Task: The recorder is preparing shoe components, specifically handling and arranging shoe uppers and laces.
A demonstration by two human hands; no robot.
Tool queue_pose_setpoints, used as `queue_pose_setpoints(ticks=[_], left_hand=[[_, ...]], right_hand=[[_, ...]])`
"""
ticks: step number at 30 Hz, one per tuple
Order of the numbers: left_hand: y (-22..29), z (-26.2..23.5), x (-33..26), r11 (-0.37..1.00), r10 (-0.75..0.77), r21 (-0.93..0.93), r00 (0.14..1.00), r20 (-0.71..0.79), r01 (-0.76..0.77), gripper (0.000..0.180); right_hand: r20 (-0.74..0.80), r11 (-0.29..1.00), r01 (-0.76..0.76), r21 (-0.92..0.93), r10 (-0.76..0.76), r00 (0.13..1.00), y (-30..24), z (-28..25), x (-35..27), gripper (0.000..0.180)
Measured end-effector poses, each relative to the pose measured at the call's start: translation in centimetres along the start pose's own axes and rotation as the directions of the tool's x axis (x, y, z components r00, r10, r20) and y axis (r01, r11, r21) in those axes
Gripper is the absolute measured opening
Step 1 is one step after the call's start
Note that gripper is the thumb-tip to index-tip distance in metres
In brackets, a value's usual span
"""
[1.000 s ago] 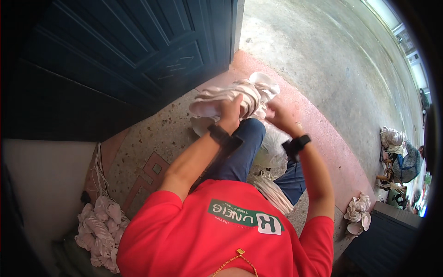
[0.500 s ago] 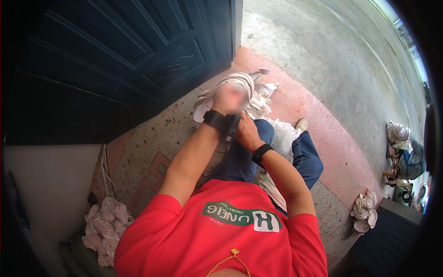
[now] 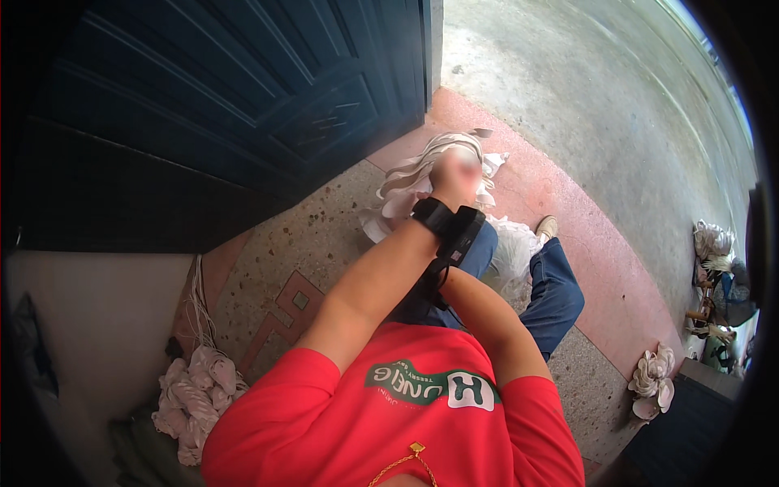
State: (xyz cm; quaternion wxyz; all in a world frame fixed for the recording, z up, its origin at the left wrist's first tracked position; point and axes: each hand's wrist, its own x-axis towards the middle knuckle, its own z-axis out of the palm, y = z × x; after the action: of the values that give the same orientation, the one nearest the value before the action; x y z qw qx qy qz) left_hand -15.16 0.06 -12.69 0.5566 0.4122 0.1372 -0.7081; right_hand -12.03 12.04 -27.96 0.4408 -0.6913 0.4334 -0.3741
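Note:
A heap of off-white, flat curved pieces lies just beyond my left knee; I cannot make out exactly what they are. Over its right side reaches my left hand, smeared, so its fingers and anything in them do not show. My left wrist wears a black band with a box-like black device. My right forearm passes beneath the left one, and the right hand is hidden behind the device and left forearm. Beside the heap, between my legs, is a translucent plastic bag with whitish contents.
A dark blue panelled door stands at the far left. Bundles of similar pale pieces lie by the white wall and at the right. White cords hang by the wall. More bundles stand at the far right.
My left hand has shifted right across the heap. The right hand, visible earlier at the left wrist, has drawn back toward me, out of sight beneath the left forearm. The view has shifted slightly.

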Motion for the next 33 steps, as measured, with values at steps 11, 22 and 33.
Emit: queue_pose_setpoints(ticks=[11,22,33], left_hand=[[6.5,3.4,-8.8,0.866,-0.169,0.496,0.896,0.41,-0.064,0.037],[13.5,-16.8,5.6,-0.161,-0.234,0.897,0.899,0.371,-0.412,0.023],[0.9,-11.1,18.8,-0.396,-0.462,0.261,0.437,0.772,-0.88,0.039]], right_hand=[[-0.532,0.935,-0.307,0.175,0.353,0.77,-2.7,-9.9,4.4,0.017],[-0.487,0.699,0.022,0.715,0.475,0.733,-5.9,-18.3,-2.4,0.027],[-0.48,0.595,0.004,0.803,0.645,0.595,-4.0,-18.2,-7.9,0.03]])
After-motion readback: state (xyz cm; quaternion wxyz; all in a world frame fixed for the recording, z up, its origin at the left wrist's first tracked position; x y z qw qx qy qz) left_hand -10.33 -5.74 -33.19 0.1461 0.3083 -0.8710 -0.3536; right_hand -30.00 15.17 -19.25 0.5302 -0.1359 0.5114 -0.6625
